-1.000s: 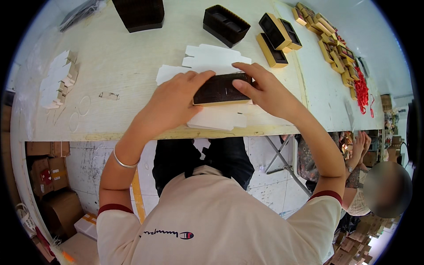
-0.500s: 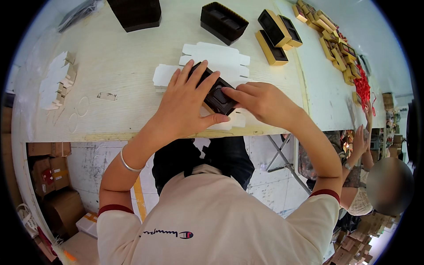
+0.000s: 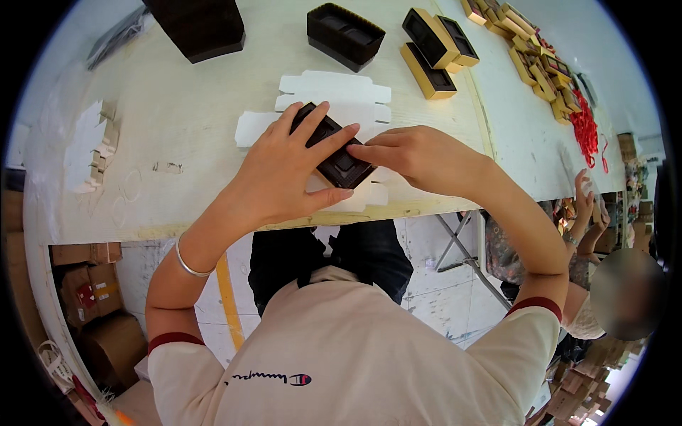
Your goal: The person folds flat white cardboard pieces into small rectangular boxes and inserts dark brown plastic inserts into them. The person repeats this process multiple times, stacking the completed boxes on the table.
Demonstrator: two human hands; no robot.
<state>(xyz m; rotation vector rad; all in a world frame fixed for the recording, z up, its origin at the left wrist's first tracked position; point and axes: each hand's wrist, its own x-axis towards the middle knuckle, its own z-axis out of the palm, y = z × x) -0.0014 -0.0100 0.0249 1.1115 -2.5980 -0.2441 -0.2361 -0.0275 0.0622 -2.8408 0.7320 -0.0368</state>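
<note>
A black plastic insert tray point(image 3: 344, 167) with moulded recesses lies slantwise on the table in front of me. My left hand point(image 3: 278, 162) spans it, fingers spread over the far part and thumb at the near end. My right hand point(image 3: 408, 157) has its fingers curled, the index fingertip and thumb side pressing on the tray's right edge. Flat white cardboard blanks point(image 3: 334, 86) lie beneath and behind the tray, partly covered by my hands. Whether a box surrounds the tray underneath is hidden.
A tall dark stack point(image 3: 202, 32) and a stack of black trays point(image 3: 346, 35) stand at the back. Gold boxes with black inserts point(image 3: 430, 71) sit back right, more gold boxes point(image 3: 536, 67) and red ribbons point(image 3: 584, 135) beyond. Folded white card point(image 3: 92, 145) stands left. Another person's hands point(image 3: 588, 202) are at right.
The view has shifted slightly, moving the table items in the picture. Both hands stay at the tray, with the right fingers a little further in along its edge.
</note>
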